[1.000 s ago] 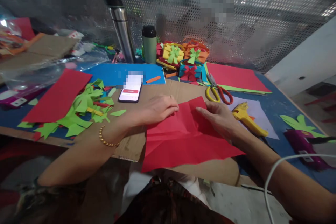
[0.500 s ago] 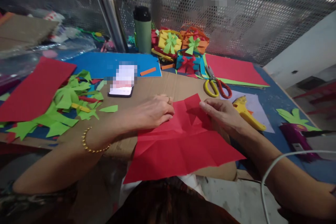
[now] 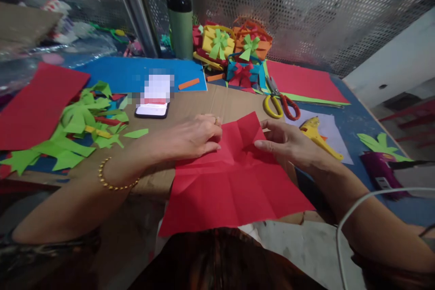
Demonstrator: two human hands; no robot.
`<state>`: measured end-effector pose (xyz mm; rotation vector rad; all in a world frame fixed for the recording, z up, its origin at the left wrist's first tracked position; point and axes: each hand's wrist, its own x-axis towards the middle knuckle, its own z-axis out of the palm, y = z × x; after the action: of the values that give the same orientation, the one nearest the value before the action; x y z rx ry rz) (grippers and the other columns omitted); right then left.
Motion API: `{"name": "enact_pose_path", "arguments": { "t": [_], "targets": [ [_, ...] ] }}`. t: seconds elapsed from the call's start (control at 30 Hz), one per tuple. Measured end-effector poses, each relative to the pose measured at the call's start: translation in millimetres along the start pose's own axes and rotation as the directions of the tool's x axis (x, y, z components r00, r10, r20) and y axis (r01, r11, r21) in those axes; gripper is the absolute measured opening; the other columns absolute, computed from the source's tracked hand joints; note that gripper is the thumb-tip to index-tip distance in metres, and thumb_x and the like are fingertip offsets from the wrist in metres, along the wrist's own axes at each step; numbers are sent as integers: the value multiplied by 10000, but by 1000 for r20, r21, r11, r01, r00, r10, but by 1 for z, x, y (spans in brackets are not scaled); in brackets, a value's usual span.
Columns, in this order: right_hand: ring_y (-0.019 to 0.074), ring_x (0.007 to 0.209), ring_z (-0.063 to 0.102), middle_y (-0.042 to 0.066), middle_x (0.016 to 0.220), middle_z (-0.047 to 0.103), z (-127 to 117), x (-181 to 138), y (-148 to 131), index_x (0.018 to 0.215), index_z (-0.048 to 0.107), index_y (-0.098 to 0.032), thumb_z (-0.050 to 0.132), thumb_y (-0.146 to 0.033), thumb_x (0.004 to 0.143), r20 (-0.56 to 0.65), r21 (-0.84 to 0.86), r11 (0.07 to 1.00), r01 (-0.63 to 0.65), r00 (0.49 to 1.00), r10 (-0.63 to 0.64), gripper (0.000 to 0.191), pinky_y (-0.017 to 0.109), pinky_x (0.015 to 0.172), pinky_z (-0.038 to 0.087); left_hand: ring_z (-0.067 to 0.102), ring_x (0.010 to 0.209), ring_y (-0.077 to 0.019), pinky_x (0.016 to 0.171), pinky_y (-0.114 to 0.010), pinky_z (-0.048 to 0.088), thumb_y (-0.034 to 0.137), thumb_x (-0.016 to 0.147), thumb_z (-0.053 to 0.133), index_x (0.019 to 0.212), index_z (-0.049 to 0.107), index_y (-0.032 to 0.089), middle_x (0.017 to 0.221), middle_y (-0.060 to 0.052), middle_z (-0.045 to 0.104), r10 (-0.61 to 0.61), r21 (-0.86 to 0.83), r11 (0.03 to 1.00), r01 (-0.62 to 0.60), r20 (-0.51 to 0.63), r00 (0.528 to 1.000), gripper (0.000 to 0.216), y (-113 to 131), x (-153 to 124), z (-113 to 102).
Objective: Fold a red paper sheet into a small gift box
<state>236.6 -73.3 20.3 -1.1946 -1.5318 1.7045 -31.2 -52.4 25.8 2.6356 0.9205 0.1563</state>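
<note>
1. Since half a second earlier, the thumb of the right hand (image 3: 288, 142) has slid lower onto the red sheet (image 3: 238, 190), and its forefinger sits farther from the thumb.
2. Right thumb and fingers stand apart at the sheet's far right edge; the left hand (image 3: 200, 133) rests curled at the far left, and whether it grips the paper I cannot tell.
3. Creased, the sheet lies between both hands, its wide near edge running left to right before the person's body. Its far corner points away, just left of the right hand, the nearer one.
4. Cardboard (image 3: 217, 99) lies beneath; scissors (image 3: 279, 95) lie beyond the right hand, a yellow glue gun (image 3: 316, 133) just right of it.
5. Beyond the left hand is a phone (image 3: 154, 104), near green scraps (image 3: 78, 115).
</note>
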Motion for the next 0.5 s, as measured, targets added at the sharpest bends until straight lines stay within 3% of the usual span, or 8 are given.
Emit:
{"name": "enact_pose_path", "arguments": {
  "t": [0.1, 0.27, 0.4, 0.5],
  "targets": [
    [205, 801, 743, 52, 952, 768, -3, -1, -3, 1157, 585, -226, 919, -415, 698, 74, -2, 998, -61, 995, 61, 599, 309, 668, 611, 569, 1071, -255, 941, -391, 423, 272, 979, 555, 896, 702, 185, 1031, -84, 634, 40, -12, 999, -40, 5, 999, 190, 4, 0, 0],
    [154, 611, 677, 8, 807, 755, -6, 0, -2, 1386, 520, -219, 914, -402, 699, 52, -72, 993, -91, 994, 95, 813, 235, 513, 518, 532, 1028, -237, 941, -375, 390, 275, 987, 561, 1010, 772, 233, 1002, -61, 589, 53, -49, 997, -51, 34, 998, 216, 13, 0, -1],
    [164, 629, 685, 13, 820, 775, -9, 0, -1, 1554, 377, -228, 922, -387, 685, 6, -45, 992, -120, 993, 120, 1039, 255, 546, 534, 506, 1017, -232, 935, -364, 364, 310, 1002, 569, 1127, 779, 314, 1024, -48, 571, 81, -77, 994, -75, 74, 994, 244, 12, -2, -3],
    [165, 651, 694, 20, 844, 779, -8, 0, -2, 1542, 403, -221, 927, -355, 673, 13, -15, 993, -117, 993, 117, 1023, 258, 568, 543, 499, 1030, -240, 925, -358, 359, 357, 982, 616, 1123, 760, 309, 1064, -50, 569, 89, -99, 992, -77, 117, 989, 207, 10, -3, -5]
  ]
}}
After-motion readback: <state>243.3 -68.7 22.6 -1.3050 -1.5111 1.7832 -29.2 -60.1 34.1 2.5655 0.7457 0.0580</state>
